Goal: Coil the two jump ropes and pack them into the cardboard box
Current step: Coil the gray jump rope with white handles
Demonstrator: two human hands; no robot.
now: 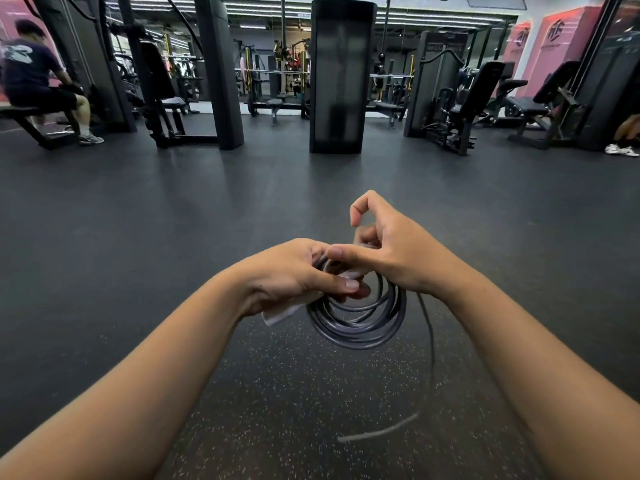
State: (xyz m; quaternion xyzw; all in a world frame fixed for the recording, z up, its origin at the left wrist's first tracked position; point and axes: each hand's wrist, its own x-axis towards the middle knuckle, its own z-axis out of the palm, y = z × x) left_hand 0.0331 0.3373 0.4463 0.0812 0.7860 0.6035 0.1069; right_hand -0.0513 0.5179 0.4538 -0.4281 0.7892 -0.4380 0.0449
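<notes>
Far off on the left, a person [33, 74] is sitting on a bench [24, 114] among dark gym machines, taking no part in the work. Nearer, the left hand [294, 271] is curling its fingers around the top of the coiled jump rope [356, 320], gripping the bunched loops together with a pale handle [280, 315] that is poking out below the palm. The coil is hanging in the air below both hands, above the speckled floor [277, 393], its loops lying roughly round and facing the camera. Just to the right, touching the left hand, the right hand [391, 251] is pinching the rope at the top of the coil between thumb and lower fingers, with the forefinger crooked up and free. From under the right wrist a loose tail of rope [429, 334] is dropping nearly straight down, ending in a blurred pale second handle [377, 431] that is swinging low and slantwise. That tail is lying on the right hand's side, so the right hand seems the one to gather it up while the left is anchoring the coil. The cardboard box and the other rope are not showing
</notes>
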